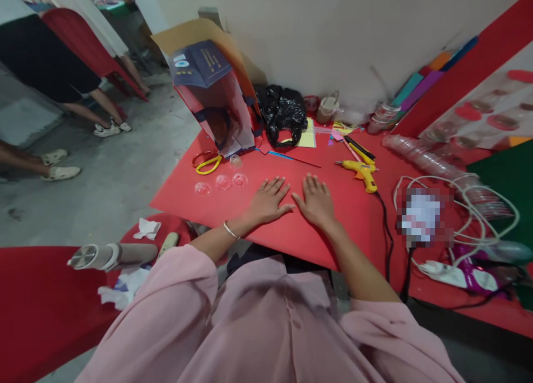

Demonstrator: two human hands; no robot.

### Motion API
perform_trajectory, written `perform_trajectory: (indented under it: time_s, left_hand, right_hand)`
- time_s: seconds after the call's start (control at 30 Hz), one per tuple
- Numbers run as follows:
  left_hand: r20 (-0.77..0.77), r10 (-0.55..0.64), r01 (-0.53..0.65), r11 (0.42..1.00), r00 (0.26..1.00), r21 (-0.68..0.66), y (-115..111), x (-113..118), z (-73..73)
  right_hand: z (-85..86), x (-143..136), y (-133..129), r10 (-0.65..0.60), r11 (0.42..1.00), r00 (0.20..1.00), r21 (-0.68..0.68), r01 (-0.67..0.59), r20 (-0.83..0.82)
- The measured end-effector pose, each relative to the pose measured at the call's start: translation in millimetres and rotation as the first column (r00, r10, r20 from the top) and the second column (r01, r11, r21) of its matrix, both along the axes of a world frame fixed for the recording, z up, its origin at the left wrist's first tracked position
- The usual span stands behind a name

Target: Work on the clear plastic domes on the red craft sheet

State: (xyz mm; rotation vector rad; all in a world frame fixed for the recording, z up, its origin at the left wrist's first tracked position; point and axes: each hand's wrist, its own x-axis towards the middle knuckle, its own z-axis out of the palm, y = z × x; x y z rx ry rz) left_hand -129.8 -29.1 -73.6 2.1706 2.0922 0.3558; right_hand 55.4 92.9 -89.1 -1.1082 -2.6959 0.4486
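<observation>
Both palms rest flat on the red tabletop [291,233], thumbs pointing at each other with a small gap between them. My left hand [270,200] has its fingers spread and holds nothing; a bracelet circles that wrist. My right hand [315,198] lies open too, fingers slightly apart. Left of my left hand are several small clear plastic domes [224,182], with yellow-handled scissors [209,164] behind them. A yellow glue gun [363,173] lies to the right of my right hand, its black cord running toward me. Beyond the hands is a thin blue stick [291,159].
A tall paper bag [225,105] and black plastic bag [285,111] stand at the back. Coiled white cable [470,205] and stacked clear cups [437,161] lie right. A metal flask [133,255] lies left on a red chair. People's legs [89,108] show at upper left.
</observation>
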Motion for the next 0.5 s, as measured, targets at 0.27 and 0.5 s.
perform_trajectory:
  time_s: [0.27, 0.5]
  left_hand:
    - [-0.046, 0.026, -0.027, 0.999, 0.999, -0.024, 1, 4, -2.2]
    - [-0.043, 0.009, -0.010, 1.000, 0.999, -0.011, -2, 1, -2.0]
  right_hand:
    - [10.4, 156, -66, -0.368, 0.928, 0.922, 0.103, 0.357, 0.117]
    - [26.0, 31, -89, -0.059, 0.998, 0.998, -0.038, 0.059, -0.001]
